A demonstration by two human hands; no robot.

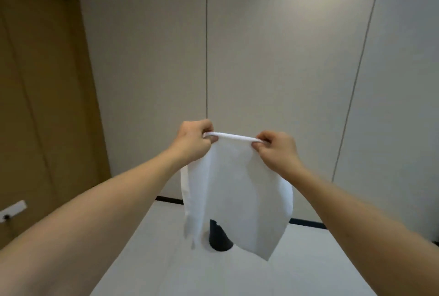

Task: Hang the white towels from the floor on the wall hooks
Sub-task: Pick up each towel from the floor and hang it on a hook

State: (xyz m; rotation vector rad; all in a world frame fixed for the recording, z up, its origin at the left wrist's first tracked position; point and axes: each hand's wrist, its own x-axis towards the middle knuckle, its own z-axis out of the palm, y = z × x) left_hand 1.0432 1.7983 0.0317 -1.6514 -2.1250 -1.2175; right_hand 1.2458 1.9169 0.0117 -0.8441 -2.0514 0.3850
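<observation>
White towel (234,191): one, thin cloth, centre of the frame. Held up in the air in front of the wall; top edge bunched into a narrow roll that runs taut between the two hands. Body hangs below in loose folds, left side doubled over into a narrow strip, lower right corner ending in a point low in the frame. It touches neither floor nor wall.

Left hand (193,140): centre, just left of the towel's top edge. Fingers curled, thumb beneath, pinching the left end of the rolled edge. Bare forearm runs in from the lower left corner.

Right hand (276,147): centre, just right of the top edge, slightly lower than the left. Fingers curled, thumb beneath, pinching the right end of the roll. Bare forearm runs in from the lower right corner.

Black object (219,238): lower centre, standing on the floor, partly hidden behind the hanging towel; kind cannot be told.

Floor (152,260): pale, lower part of the frame, edged by a dark skirting strip.

Wall (273,58): pale panels with thin dark seams, filling the upper and right of the frame.

Wooden panelling (40,96): brown, left side of the frame, with a white socket plate (13,209) at lower left.
</observation>
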